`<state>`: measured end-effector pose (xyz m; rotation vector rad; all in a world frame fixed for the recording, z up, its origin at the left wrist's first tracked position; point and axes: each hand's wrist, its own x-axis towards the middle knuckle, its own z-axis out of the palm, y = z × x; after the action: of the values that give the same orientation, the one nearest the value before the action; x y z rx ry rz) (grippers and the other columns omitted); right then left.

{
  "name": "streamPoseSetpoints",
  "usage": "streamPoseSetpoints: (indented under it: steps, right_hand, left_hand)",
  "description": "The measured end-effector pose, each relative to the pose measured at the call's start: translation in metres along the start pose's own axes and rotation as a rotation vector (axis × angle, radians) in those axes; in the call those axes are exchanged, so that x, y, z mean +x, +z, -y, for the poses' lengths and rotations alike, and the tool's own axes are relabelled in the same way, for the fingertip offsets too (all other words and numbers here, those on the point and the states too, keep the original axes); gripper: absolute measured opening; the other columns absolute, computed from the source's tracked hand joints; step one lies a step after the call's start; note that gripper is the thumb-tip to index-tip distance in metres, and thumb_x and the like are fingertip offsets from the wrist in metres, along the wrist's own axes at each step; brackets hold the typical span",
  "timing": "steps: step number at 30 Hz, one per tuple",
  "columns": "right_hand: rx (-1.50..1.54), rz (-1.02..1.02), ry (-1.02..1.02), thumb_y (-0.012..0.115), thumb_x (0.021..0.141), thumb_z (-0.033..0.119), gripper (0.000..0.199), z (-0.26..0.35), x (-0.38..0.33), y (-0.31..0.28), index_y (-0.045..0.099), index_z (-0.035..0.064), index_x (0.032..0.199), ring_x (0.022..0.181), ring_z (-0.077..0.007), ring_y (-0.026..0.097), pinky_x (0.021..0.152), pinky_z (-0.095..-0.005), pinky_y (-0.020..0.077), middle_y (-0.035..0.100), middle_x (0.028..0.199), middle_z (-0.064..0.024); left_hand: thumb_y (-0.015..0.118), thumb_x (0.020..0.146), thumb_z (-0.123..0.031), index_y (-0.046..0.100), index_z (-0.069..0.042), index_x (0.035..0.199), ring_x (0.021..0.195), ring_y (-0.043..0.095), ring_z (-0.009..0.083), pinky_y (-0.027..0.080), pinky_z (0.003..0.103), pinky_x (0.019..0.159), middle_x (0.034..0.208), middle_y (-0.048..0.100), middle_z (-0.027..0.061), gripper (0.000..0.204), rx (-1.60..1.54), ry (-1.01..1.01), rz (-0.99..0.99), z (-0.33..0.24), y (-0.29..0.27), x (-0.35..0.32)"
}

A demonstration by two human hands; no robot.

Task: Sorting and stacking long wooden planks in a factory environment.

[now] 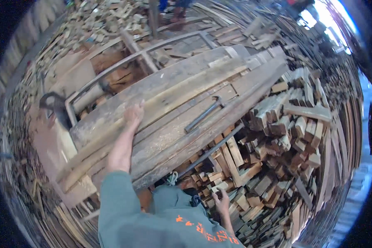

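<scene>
My left hand (134,115) rests on a long yellowish wooden beam (165,98), its fingers stretched out along the top. The beam lies lengthwise on a workbench of thick, worn planks (252,82). To the right of that hand, a hammer (204,115) lies on the bench among pale shavings, its head pointing away from me. Low on my right side, my right hand (222,202) hangs beside the stacked wood, thumb and fingers curved but apart. Nothing shows between them. Whether it touches the pale block just beyond its fingertips, I cannot tell.
Stacked wooden offcuts (273,182) fill the right side beside the bench. A metal bar (215,149) slants below the bench edge. Beyond the bench runs a metal frame (132,60), with more scrap wood (87,29) behind it. Part of another person (180,10) shows at the top.
</scene>
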<state>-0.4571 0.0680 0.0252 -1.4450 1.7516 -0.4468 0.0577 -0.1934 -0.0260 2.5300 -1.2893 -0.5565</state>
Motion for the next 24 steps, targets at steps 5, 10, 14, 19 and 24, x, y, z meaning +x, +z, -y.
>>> streamPoseSetpoints:
  steps: [5,10,14,19,24]
  right_hand:
    - [-0.066,-0.044,-0.118,0.067,0.088,0.015,0.031,-0.04,0.003,-0.011,0.059,-0.0023,0.112,0.068,-0.0132,0.056,0.064,-0.0297,0.0476,0.062,0.079,-0.0076]
    - [-0.112,0.029,-0.37,0.067,0.087,0.015,0.031,-0.041,0.023,0.002,0.059,-0.0035,0.111,0.074,-0.0142,0.056,0.067,-0.0298,0.0469,0.062,0.08,-0.0089]
    - [-0.088,0.248,-0.001,0.066,0.089,0.02,0.038,-0.049,0.061,0.029,0.058,-0.0002,0.12,0.09,-0.0249,0.059,0.084,-0.0353,0.0467,0.063,0.105,-0.0136]
    - [0.347,0.329,0.206,0.066,0.092,0.025,0.044,-0.055,0.138,0.084,0.049,0.0011,0.123,0.08,-0.0178,0.058,0.07,-0.032,0.0487,0.06,0.095,-0.008]
    - [0.7,0.477,0.48,0.066,0.092,0.027,0.032,-0.031,0.167,0.122,0.048,0.0059,0.108,0.064,-0.02,0.062,0.053,-0.0372,0.055,0.059,0.085,-0.0075]
  left_hand:
    - [0.051,0.093,-0.048,0.057,-0.008,0.125,0.125,0.045,0.033,0.033,0.053,0.106,0.124,0.056,0.0157,0.052,0.028,0.117,-0.29,-0.029,0.019,-0.043]
    - [0.052,0.093,-0.05,0.054,-0.008,0.127,0.128,0.041,0.0364,0.028,0.059,0.107,0.131,0.05,0.0171,0.055,0.085,0.157,-0.61,0.025,0.033,-0.103]
    - [0.059,0.089,-0.046,0.051,-0.007,0.13,0.128,0.041,0.0388,0.03,0.057,0.107,0.133,0.05,0.0178,0.057,0.031,0.154,-0.611,0.045,0.042,-0.117]
    - [0.06,0.088,-0.042,0.059,-0.01,0.121,0.123,0.046,0.0339,0.034,0.055,0.104,0.125,0.055,0.0119,0.047,0.084,0.104,-0.665,0.019,0.036,-0.112]
    - [0.059,0.088,-0.039,0.061,-0.011,0.118,0.121,0.049,0.0322,0.035,0.055,0.103,0.12,0.058,0.0106,0.041,0.123,0.111,-0.669,0.031,0.035,-0.115]
